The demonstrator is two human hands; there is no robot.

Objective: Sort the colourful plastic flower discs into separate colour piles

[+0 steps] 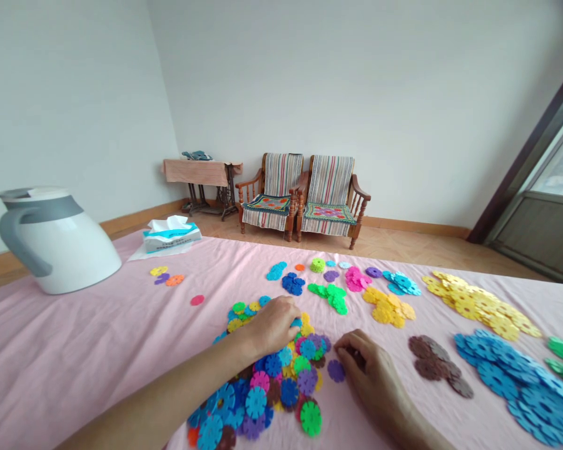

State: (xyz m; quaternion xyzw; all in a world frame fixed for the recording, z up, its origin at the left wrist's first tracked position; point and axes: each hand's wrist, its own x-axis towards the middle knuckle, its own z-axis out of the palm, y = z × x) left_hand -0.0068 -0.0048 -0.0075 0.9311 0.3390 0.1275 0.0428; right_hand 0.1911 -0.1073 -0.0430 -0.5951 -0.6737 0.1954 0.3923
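A mixed pile of slotted plastic snowflake discs (254, 403) in several colours lies on the pink cloth in front of me. Over the back of this pile is my left hand (276, 325), its fingers bent down and closed among the pieces; a blue disc (297, 322) shows by the fingertips. Whatever the fingers hold is hidden. My right hand (373, 375) rests on the cloth just right of the pile, its fingers curled in and their tips partly hidden. Beside its thumb lies a single purple disc (336, 370).
Single-colour groups lie to the right: brown discs (434, 362), large blue discs (520, 381), yellow discs (481, 303), orange-yellow discs (388, 307) and green discs (331, 297). At left stand a white-and-grey jug (75, 250) and a tissue box (172, 239). Two wooden armchairs (328, 187) stand beyond the table.
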